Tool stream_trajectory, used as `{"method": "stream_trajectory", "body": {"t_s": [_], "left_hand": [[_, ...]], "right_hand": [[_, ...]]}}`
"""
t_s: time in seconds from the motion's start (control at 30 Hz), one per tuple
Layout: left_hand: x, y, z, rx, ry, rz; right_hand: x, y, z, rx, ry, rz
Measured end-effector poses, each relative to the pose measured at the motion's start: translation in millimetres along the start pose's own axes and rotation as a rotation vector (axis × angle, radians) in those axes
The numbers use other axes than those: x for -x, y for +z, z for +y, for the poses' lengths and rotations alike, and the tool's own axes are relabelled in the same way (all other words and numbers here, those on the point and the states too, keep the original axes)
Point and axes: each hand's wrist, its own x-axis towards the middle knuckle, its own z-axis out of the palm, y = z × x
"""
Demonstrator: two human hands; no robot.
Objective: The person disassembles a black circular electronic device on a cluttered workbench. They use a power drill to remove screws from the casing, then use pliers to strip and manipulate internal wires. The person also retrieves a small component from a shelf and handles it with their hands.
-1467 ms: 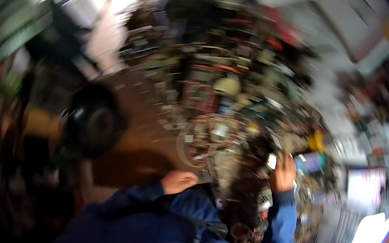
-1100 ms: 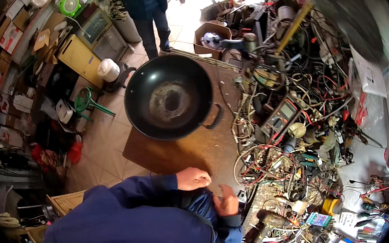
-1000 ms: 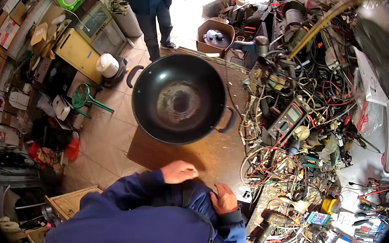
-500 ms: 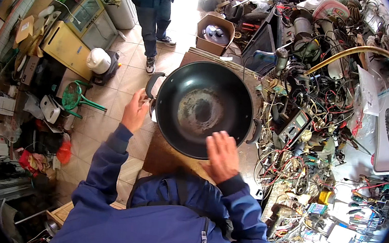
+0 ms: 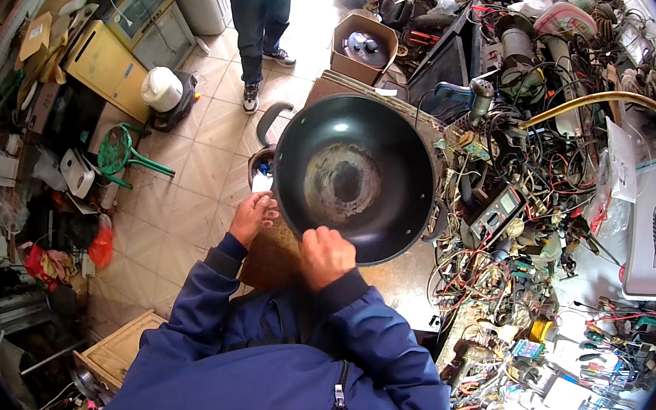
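Note:
A large black wok with a worn, greyish ring at its bottom rests on a brown wooden tabletop in front of me. Its left handle and right handle stick out at the sides. My right hand is at the wok's near rim, fingers curled in; what they may hold is hidden. Just off the lower left rim is my left hand, with fingers loosely bent and apart. Right above it, a white piece shows in a round container beside the wok.
Tangled cables and tools crowd the right side, with a multimeter among them. A cardboard box holds a round lidded thing beyond the table. Another person stands on the tiled floor. A green stool and a yellow cabinet are at left.
My right hand has moved left along the near rim and its fingers have curled. My left hand has come down from beside the left handle, toward the right.

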Motion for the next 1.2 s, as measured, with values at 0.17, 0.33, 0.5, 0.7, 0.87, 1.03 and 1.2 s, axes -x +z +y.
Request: {"method": "stream_trajectory", "body": {"t_s": [0.17, 0.33, 0.5, 0.7, 0.87, 1.03, 1.2], "left_hand": [[0.5, 6.2, -27.3, 0.268, -0.12, 0.006], [-13.8, 14.6, -33.9, 0.687, -0.156, -0.231], [5.8, 24.2, -8.0, 0.818, -0.216, -0.231], [22.2, 25.7, 28.1, 0.716, -0.15, -0.123], [24.8, 48.8, 49.9, 0.478, -0.062, -0.025], [-22.2, 41.9, 13.3, 0.246, -0.061, 0.0], [-55.8, 17.5, -16.7, 0.093, -0.012, 0.086]], "right_hand": [[-52.9, -89.7, 3.2, -0.343, 0.24, 0.043], [-44.6, -128.9, 29.4, -1.179, 0.516, 0.023], [-11.1, -111.9, 77.8, -1.738, 0.607, 0.104], [47.4, -31.1, 150.9, -1.943, 0.722, 0.205], [95.2, 16.9, 161.4, -1.605, 1.103, 0.468], [136.4, 76.2, 169.5, -1.522, 1.274, 0.512], [159.0, 114.1, 171.0, -1.255, 1.367, 0.312]]}}
